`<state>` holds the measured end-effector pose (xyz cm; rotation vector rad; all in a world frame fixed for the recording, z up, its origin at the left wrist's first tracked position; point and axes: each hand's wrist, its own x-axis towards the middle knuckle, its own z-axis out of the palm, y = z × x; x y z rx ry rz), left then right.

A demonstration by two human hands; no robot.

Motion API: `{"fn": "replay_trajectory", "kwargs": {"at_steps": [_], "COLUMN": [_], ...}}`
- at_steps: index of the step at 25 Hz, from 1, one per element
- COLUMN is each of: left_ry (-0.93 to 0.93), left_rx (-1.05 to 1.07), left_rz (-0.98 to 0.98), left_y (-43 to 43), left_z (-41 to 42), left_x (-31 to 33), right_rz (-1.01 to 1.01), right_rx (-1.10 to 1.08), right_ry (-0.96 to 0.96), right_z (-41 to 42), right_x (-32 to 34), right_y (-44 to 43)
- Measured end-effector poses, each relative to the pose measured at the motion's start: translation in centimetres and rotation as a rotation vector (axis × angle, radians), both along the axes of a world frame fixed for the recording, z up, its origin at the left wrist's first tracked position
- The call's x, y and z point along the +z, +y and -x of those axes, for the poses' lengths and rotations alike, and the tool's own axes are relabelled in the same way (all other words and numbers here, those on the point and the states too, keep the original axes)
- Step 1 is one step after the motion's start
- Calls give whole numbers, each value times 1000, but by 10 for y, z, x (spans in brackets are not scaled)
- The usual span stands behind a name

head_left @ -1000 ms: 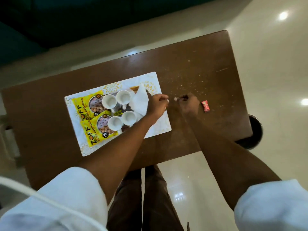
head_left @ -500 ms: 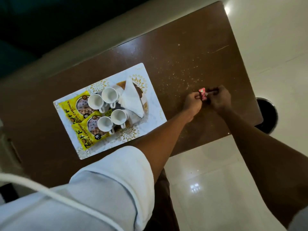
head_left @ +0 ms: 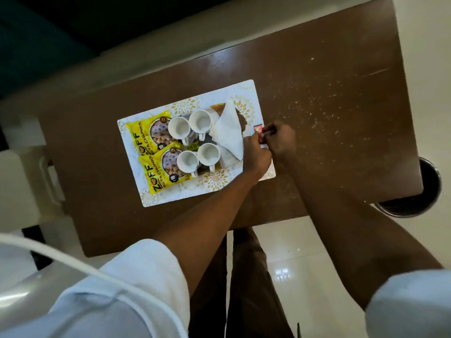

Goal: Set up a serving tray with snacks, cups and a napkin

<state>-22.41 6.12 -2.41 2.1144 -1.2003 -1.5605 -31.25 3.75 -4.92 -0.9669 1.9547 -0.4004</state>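
A white tray (head_left: 170,195) with gold flower prints lies on the brown table (head_left: 329,93). On it are two yellow snack packets (head_left: 141,140), several white cups (head_left: 179,128) and a folded white napkin (head_left: 229,132). At the tray's right edge my left hand (head_left: 256,154) and my right hand (head_left: 280,140) meet. Together they pinch a small red wrapped candy (head_left: 258,129), which pokes out above my fingers. My fingers hide most of it.
A dark round bin (head_left: 419,191) stands on the floor past the table's right edge. A pale plastic piece of furniture (head_left: 29,172) sits at the left. Crumbs speckle the tabletop to the right of the tray. My legs are below the table's near edge.
Both hands went right to the red candy on the table, took hold of it, and have now carried it left to the tray's right edge.
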Motion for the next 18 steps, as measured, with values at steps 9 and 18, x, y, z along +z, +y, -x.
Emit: {"fn": "replay_trajectory", "kwargs": {"at_steps": [9,18], "left_ry": [120,33], "left_rx": [8,-53], "left_rz": [2,-18], "left_y": [12,74], "left_z": [-15,-98], "left_x": [7,70], "right_rz": [33,-39], "right_rx": [26,429], "right_ry": [98,81], "right_z": [-16,-46], "right_x": [-7,76], "right_y": [5,73]}}
